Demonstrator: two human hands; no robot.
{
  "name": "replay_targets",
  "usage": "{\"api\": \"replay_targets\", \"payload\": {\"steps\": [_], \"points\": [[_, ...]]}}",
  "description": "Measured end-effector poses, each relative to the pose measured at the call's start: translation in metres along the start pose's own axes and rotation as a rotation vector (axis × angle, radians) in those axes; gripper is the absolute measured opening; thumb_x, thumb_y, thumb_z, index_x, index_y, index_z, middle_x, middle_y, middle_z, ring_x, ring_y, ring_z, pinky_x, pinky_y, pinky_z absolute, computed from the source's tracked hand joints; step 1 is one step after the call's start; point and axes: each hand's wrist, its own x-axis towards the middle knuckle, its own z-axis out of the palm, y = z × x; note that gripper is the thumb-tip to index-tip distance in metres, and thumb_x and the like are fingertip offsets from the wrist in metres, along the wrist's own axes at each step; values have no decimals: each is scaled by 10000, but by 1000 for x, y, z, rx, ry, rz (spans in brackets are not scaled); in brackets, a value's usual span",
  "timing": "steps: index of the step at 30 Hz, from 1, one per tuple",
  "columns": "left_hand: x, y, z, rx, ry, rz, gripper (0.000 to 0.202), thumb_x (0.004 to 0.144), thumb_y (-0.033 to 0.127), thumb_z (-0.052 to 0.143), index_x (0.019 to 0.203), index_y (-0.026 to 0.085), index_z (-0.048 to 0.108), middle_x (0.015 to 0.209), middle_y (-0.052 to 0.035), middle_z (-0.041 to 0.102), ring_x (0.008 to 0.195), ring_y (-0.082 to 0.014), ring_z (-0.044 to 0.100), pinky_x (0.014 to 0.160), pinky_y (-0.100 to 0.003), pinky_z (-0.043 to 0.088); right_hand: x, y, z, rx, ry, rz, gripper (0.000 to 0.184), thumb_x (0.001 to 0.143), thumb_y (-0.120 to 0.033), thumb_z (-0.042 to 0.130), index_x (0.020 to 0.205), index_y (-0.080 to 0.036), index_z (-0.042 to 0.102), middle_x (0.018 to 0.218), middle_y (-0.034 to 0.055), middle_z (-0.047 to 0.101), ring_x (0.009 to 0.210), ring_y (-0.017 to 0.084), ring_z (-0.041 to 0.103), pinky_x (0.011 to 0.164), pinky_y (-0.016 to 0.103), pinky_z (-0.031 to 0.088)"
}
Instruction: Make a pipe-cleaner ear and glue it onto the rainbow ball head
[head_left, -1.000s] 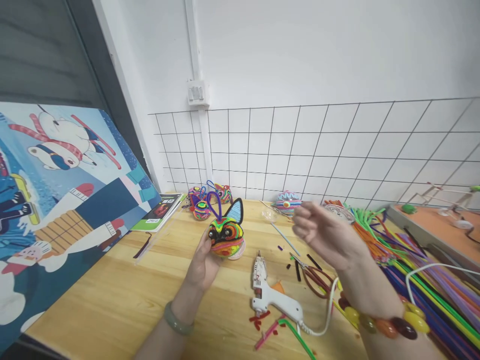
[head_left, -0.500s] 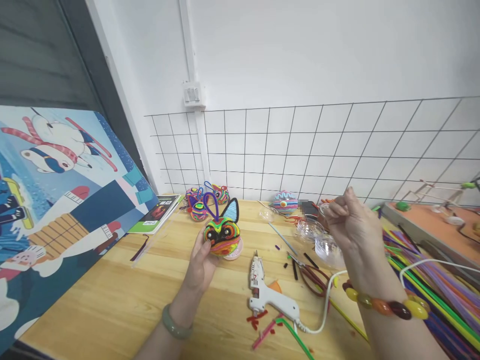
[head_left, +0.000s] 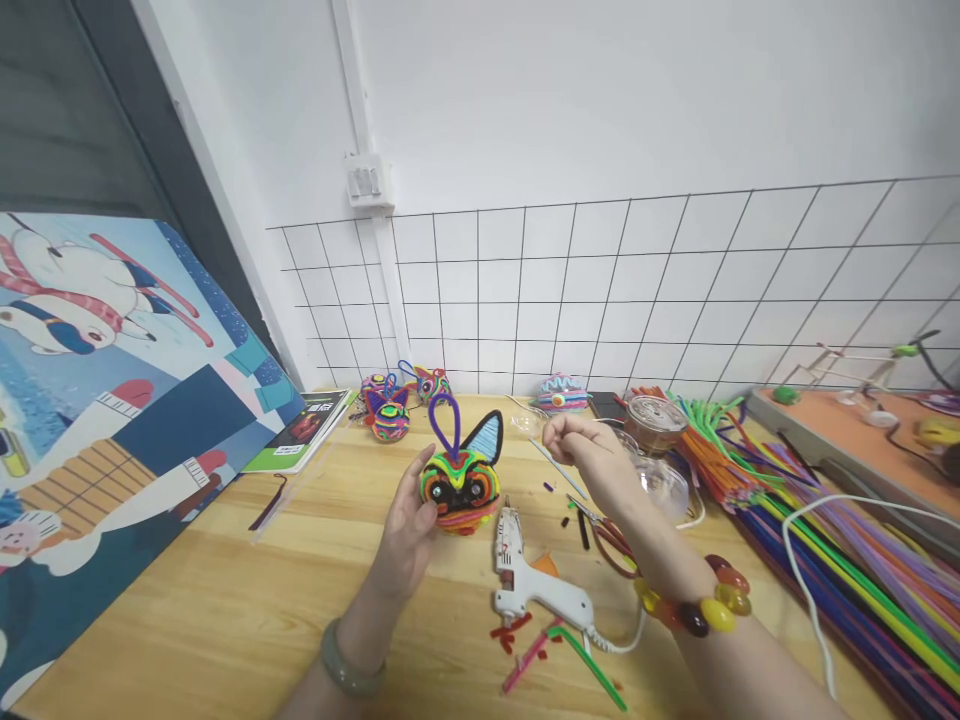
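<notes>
My left hand [head_left: 405,535] is closed around the side of a round ornament [head_left: 459,495] wrapped in bright pipe cleaners. Its face has black-ringed shiny eyes, a purple loop stands on top, and a single light-blue ear with a black edge is on the right. To the right of that ear is my right hand [head_left: 596,460], its fingers pinched together; what they hold, if anything, I cannot make out. Below it on the table lies a white hot glue gun [head_left: 544,590], nozzle pointing away. Scissors [head_left: 613,545] are partly covered by my right forearm.
Several finished ornaments [head_left: 388,415] and a striped one [head_left: 562,393] stand by the wall grid. Clear plastic containers [head_left: 664,485] are behind my right arm. Bundles of pipe cleaners [head_left: 840,590] fill the right side. A picture board [head_left: 150,430] leans at the left.
My right hand has moved left, from over the clear containers toward the ornament. The ornament in my left hand has shifted slightly right in view and looks more face-on.
</notes>
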Motion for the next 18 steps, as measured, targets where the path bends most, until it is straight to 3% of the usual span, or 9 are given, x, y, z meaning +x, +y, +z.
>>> {"api": "replay_targets", "payload": {"steps": [3, 7, 12, 18], "points": [[-1, 1, 1, 6, 1, -4, 675, 667, 324, 721, 1277, 265, 439, 1182, -74, 578, 1092, -263, 533, 948, -393, 398, -1, 1, 2, 30, -72, 26, 136, 624, -100, 443, 596, -170, 557, 468, -61, 370, 453, 89, 295, 461, 243, 204], [-1, 1, 2, 8, -9, -12, 678, 662, 332, 724, 1274, 267, 439, 1178, -70, 577, 1106, -268, 524, 952, -395, 395, 0, 3, 3, 112, -111, 6, 145, 585, -77, 463, 622, -167, 571, 568, -13, 497, 572, 124, 428, 543, 262, 298], [0, 1, 1, 5, -1, -4, 646, 691, 334, 697, 1277, 280, 432, 1198, -69, 572, 1090, -267, 541, 918, -398, 427, 1, 4, 4, 270, -68, 5, 94, 528, -99, 414, 528, -191, 394, 481, -69, 293, 443, 80, 240, 465, 243, 192], [3, 9, -2, 2, 86, 64, 577, 712, 359, 666, 1247, 265, 473, 1170, -75, 605, 1098, -279, 544, 948, -446, 406, -1, -4, 1, 300, -68, 55, 56, 631, -146, 459, 621, -197, 437, 494, -88, 238, 428, 73, 181, 445, 233, 162]]}}
